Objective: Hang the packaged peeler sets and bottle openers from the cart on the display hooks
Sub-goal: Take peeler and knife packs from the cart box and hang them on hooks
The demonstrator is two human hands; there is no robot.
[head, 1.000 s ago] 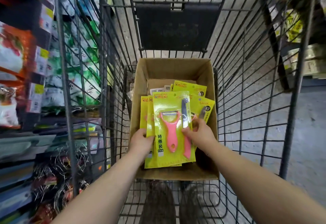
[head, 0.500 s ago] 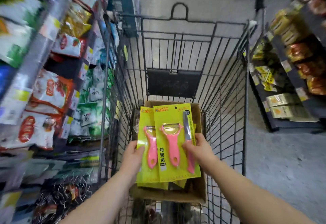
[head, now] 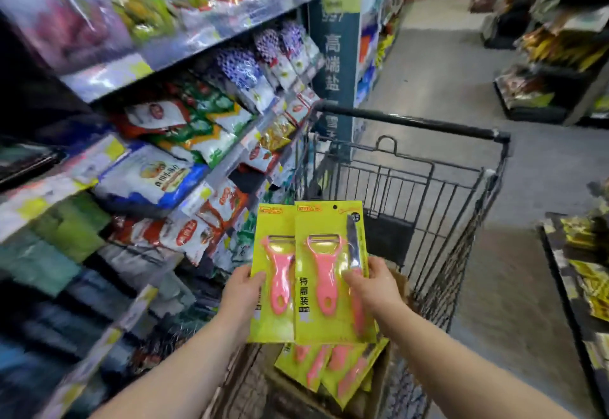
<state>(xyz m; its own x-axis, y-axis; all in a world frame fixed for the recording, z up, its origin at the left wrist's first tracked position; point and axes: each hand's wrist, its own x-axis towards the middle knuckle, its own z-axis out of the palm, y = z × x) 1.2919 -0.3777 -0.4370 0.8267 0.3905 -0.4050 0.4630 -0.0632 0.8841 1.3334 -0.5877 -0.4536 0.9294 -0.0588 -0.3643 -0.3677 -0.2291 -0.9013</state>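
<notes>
I hold a small stack of packaged peeler sets (head: 326, 273) upright above the cart: yellow-green cards, each with a pink peeler, the front one also with a small knife. My left hand (head: 244, 290) grips the stack's left edge. My right hand (head: 372, 283) grips its right edge, thumb over the knife. Below them more yellow packs (head: 333, 372) lie in a cardboard box (head: 290, 389) inside the wire shopping cart (head: 428, 181). No display hooks show in this view.
Shelves of bagged foods (head: 171, 141) run close along the left. A blue pillar with a sign (head: 336, 42) stands ahead of the cart. Low shelves (head: 557, 65) line the right side of the grey aisle floor (head: 445, 65).
Both hands have lifted the stack of peeler sets up out of the box. My view has swung upward and left, from the cart's inside to the shelves and aisle.
</notes>
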